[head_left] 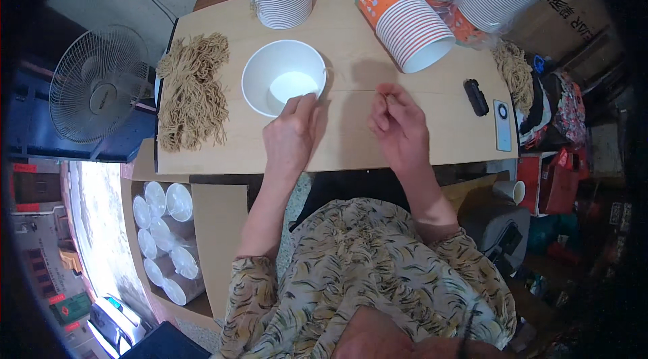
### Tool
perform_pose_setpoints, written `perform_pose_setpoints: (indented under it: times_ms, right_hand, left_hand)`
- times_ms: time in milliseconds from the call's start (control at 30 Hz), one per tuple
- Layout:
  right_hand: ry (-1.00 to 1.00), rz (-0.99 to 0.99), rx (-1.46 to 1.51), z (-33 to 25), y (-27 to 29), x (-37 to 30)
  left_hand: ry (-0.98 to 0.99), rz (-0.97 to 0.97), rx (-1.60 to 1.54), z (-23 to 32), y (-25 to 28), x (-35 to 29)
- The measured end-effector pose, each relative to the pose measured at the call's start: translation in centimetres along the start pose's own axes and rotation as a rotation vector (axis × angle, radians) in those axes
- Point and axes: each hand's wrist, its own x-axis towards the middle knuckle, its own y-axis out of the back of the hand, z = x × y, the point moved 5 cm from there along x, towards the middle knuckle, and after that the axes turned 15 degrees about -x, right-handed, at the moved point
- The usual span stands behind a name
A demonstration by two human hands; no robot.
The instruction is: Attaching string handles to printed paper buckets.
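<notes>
A white round paper tub [260, 82] stands on the table with its mouth up. My left hand [289, 136] is closed at its near right rim, thumb and fingers pinched over the edge. A short pale bit of cord [332, 74] seems to stick out at the tub's right side. My right hand [403, 126] is held over the table to the right of the tub, its thumb and fingers pinched together; anything between them is too small to make out. A pile of tan twine cords [194, 95] lies left of the tub.
Nested stacks of paper tubs, one upright [283, 4] and one on its side [412, 31], sit at the back. A black object [476, 97] and a phone [503, 126] lie at right. Left are a fan [101, 89] and a carton [219, 237] of wrapped stacks.
</notes>
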Motion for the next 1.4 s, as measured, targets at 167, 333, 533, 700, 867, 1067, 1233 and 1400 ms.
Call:
perform_pose_setpoints:
  times_ms: [167,333,533,700,867,1067,1233,1400]
  right_hand:
    - [0.002,-0.040,0.101,1.8,0.7,1.3]
    - [0.014,-0.075,0.099,2.0,0.3,1.8]
    - [0.078,-0.052,0.112,2.8,5.2,1.7]
    - [0.284,0.102,-1.509,4.2,5.4,0.2]
    - [0.115,-0.235,-1.259,4.2,1.8,-0.8]
    - [-0.150,-0.310,-0.999,5.3,1.3,-0.6]
    - [-0.086,-0.249,-0.934,4.6,1.4,0.1]
    - [-0.099,-0.135,-0.886,4.5,1.7,0.5]
  left_hand:
    - [0.648,-0.328,-1.087,2.4,-2.4,-0.3]
    - [0.722,-0.398,-1.378,1.5,-4.7,-3.3]
    - [0.877,-0.251,-1.207,-2.5,-2.0,-6.4]
    - [0.630,-0.308,-0.966,-0.8,-1.3,-6.1]
    - [0.277,-0.379,-0.662,2.0,0.1,-3.6]
    - [0.285,-0.290,-0.684,1.0,1.3,-1.2]
    - [0.417,-0.282,-0.834,-0.6,1.1,-1.2]
    - [0.402,-0.267,-0.844,-0.9,0.8,-1.3]
